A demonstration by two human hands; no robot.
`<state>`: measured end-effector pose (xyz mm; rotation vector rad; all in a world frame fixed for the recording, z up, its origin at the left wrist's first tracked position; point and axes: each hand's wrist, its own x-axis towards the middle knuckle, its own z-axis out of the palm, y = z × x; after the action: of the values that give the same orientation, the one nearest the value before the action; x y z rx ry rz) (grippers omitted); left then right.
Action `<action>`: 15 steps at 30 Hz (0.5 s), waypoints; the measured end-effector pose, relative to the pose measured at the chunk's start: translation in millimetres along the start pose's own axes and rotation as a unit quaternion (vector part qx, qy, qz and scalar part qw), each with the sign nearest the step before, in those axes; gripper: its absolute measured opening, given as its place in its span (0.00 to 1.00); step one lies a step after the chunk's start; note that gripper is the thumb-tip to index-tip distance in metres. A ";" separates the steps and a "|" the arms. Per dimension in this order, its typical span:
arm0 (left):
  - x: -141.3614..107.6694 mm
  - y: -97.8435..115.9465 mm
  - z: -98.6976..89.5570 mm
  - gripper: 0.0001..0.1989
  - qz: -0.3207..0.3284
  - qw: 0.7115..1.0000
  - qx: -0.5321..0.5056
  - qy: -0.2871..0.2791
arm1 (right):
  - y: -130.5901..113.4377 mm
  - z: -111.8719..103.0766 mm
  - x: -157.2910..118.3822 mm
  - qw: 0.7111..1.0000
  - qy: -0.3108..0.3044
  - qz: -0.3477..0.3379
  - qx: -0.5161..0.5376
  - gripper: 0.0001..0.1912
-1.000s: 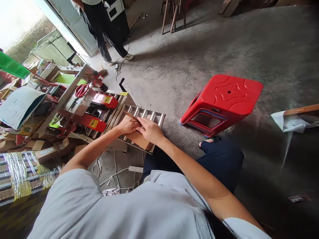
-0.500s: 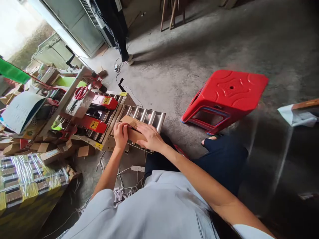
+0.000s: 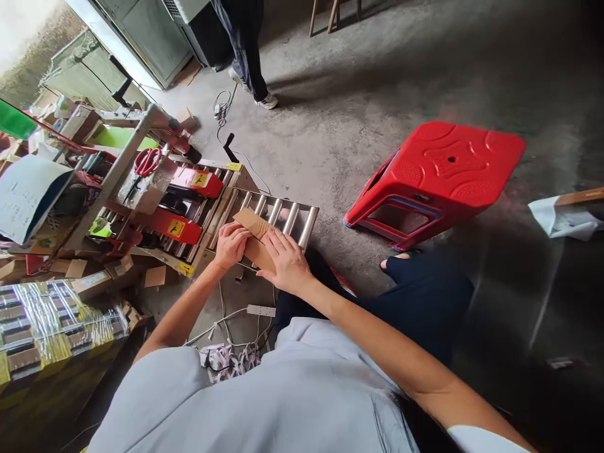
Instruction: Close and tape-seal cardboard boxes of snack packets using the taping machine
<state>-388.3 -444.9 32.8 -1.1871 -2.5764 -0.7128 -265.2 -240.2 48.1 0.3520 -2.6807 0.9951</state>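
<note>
A small brown cardboard box (image 3: 259,254) rests on the metal rollers (image 3: 291,217) at the end of a roller conveyor, one flap raised at its far side. My left hand (image 3: 231,244) has its fingers curled over the box's left end. Across the right part of the box lies my right hand (image 3: 286,261), its fingers stretched out flat and the thumb apart. The underside of the box is hidden by my hands.
Left of the rollers stands a taping machine (image 3: 177,228) with red guards, red scissors (image 3: 148,162) on top. A red stool (image 3: 448,165) stands at the right. Another person's legs (image 3: 246,50) are at the top. Wrapped boxes (image 3: 51,321) are stacked lower left.
The view has shifted slightly. My left hand has curled further over the box's end, and my right hand's fingers have moved a little on it. The other person's legs have stepped to the right.
</note>
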 end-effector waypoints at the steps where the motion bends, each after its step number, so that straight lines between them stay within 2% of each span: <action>1: 0.2 1.5 0.5 0.18 -0.012 0.999 0.000 0.031 | -1.4 5.4 -2.8 1.000 0.001 0.006 -0.018 0.43; 4: -6.4 27.9 5.1 0.20 -0.098 0.972 0.032 0.212 | -4.7 18.4 -1.4 0.999 0.009 0.023 -0.039 0.40; 5: -9.4 42.4 7.7 0.24 -0.114 0.963 0.035 0.241 | -5.3 20.0 2.0 0.999 0.011 0.023 -0.037 0.40; 6: -11.9 57.8 10.8 0.27 -0.111 0.967 0.028 0.228 | -5.2 19.4 6.1 0.999 0.012 0.021 -0.029 0.40; 8: -14.4 85.3 17.4 0.35 -0.062 0.993 -0.001 0.103 | -2.1 10.5 13.1 1.000 0.000 0.003 0.012 0.36; 10: -13.6 101.2 21.8 0.45 -0.016 1.000 0.000 -0.024 | 8.0 -8.5 12.6 0.995 -0.026 -0.024 0.098 0.25; 11: -12.7 104.1 22.0 0.51 -0.007 0.998 0.015 -0.057 | 16.8 -21.1 7.5 0.989 -0.027 -0.023 0.147 0.19; 13: -10.2 103.3 18.2 0.54 -0.003 0.997 0.040 -0.070 | 41.4 -49.7 -15.2 0.977 0.017 0.027 0.209 0.15; 15: -3.4 100.9 14.1 0.46 -0.003 0.999 0.015 -0.032 | 69.9 -80.4 -54.9 0.968 0.093 0.123 0.196 0.15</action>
<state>-309.5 -383.7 53.4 -1.2132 -2.6333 -0.6456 -223.0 -128.0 47.2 -0.0068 -2.3874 1.5531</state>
